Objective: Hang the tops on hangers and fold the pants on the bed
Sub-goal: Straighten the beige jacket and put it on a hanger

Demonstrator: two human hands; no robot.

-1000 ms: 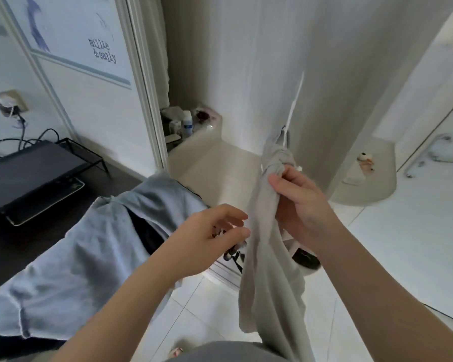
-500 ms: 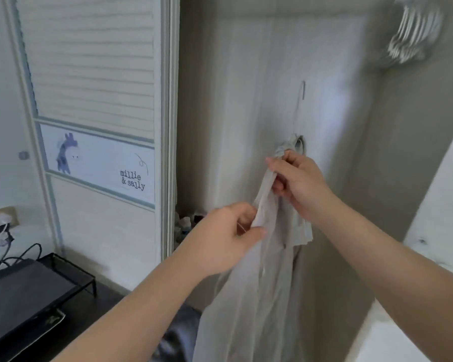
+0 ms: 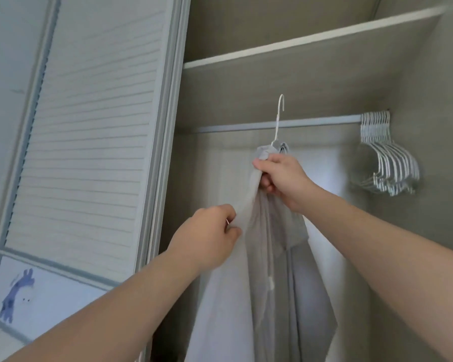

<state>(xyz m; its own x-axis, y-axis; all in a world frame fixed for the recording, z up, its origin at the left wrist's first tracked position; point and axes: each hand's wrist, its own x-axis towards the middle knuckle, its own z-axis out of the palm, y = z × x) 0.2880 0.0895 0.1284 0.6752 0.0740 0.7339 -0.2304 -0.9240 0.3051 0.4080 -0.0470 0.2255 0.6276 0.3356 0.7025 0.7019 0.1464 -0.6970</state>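
Fingers [image 3: 260, 163] of the right hand [image 3: 283, 178] clamp a grey top [image 3: 272, 283] under its white hanger [image 3: 277, 131]; left hand [image 3: 209, 236] pinches fabric. Mid-frame, a tilted hook [image 3: 281, 100] may miss the closet rod [image 3: 233, 128].

Soft, even daylight; no hard shadows, no glare. We see the louvred door [image 3: 89, 126] as the brightest and coolest surface, a bluish white. The wardrobe interior is dimmer, a warm grey-brown, and the shade deepens under the shelf [image 3: 311, 40] and down the left inner corner. A pale bright patch sits on the back panel [image 3: 327, 176] beside the grey top [image 3: 272, 257], whose lower folds carry a bluish sheen.

Whole frame is soft. We note the bunched hangers [image 3: 387, 163] smeared, the door slats mushy, and the left hand [image 3: 209, 239] and right hand [image 3: 280, 178] without crisp edges.

Wide-angle bend: the door frame [image 3: 168, 126] leans, the rail [image 3: 233, 128] and shelf tilt, and the forearms swell towards the bottom corners.
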